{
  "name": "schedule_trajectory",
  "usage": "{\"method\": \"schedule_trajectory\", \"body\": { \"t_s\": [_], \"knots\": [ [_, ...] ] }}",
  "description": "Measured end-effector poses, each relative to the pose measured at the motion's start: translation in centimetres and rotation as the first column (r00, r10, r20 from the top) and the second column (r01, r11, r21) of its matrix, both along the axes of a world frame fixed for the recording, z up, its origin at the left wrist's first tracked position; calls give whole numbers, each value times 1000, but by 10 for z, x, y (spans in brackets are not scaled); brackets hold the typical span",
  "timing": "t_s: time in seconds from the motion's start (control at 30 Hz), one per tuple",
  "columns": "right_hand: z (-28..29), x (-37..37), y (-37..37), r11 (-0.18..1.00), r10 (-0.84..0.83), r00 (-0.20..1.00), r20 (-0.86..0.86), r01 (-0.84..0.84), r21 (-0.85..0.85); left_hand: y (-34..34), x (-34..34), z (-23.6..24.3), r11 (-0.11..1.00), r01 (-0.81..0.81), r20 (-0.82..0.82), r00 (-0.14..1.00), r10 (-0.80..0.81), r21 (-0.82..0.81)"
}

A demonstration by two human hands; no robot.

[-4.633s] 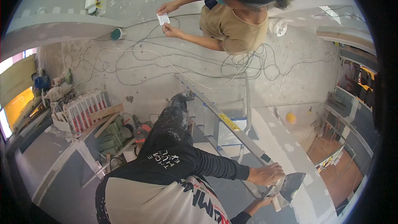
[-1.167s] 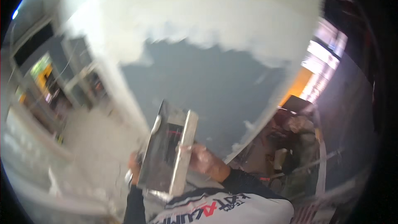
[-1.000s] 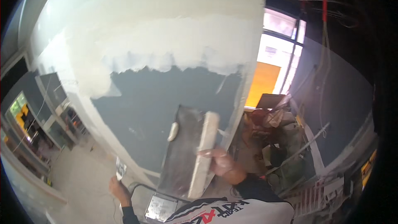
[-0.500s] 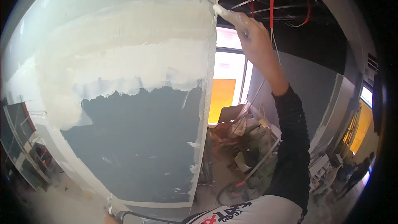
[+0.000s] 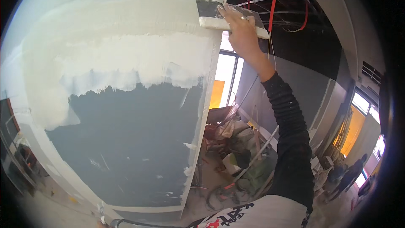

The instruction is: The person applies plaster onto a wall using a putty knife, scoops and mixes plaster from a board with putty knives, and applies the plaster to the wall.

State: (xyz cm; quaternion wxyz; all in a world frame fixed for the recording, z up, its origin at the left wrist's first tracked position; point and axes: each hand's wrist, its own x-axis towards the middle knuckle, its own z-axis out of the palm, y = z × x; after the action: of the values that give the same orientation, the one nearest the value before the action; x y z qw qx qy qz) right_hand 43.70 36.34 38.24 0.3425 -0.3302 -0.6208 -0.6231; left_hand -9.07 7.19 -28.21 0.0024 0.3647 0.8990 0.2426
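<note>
Big wall of dark grey board (image 5: pixel 130 143) fills the left and middle of the frame, and its upper part is covered with cream-white plaster (image 5: pixel 135 50), which ends below in a ragged border. To the right of the wall edge, a bright window with an orange panel (image 5: pixel 217 93) is visible, and under it a pile of mixed materials (image 5: pixel 242 160) lies on the floor. At the upper right, thin metal bars and a red hanging strip (image 5: pixel 274 4) cross the dark ceiling.

Right hand (image 5: pixel 241 25), in a black ribbed sleeve (image 5: pixel 291 131), is at the upper middle of the frame. Its fingers are bent over a wide, dark flat blade with a long white bar (image 5: pixel 207 10), gripping it. This blade lies across the upper right edge of the wall, its left end over the plaster; whether it touches, I cannot tell.

Left hand (image 5: pixel 102 224) is almost cut off by the lower edge, left of a black curved tube (image 5: pixel 139 223); I cannot tell its grip.
</note>
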Motion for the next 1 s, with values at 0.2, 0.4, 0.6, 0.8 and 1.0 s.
{"method": "schedule_trajectory", "body": {
  "t_s": [0.2,0.4,0.6,0.8,1.0],
  "knots": [
    [-25,2,21,1000,23,999,-36,-22,5,4,-26,-63,959,-72,191,981,18,275],
    [-105,11,-6,989,11,999,-41,-17,-150,2,-19,-67,835,-182,469,878,-101,520],
    [-43,-18,-29,999,-34,999,-6,34,13,-7,3,5,994,54,6,998,-55,92],
    [28,-41,16,999,-4,997,-71,6,37,-1,4,-14,999,42,-251,967,-40,2],
    [-41,-61,16,1000,-31,990,-138,31,1,-3,3,-9,998,55,-215,975,-54,2]
  ]
}}
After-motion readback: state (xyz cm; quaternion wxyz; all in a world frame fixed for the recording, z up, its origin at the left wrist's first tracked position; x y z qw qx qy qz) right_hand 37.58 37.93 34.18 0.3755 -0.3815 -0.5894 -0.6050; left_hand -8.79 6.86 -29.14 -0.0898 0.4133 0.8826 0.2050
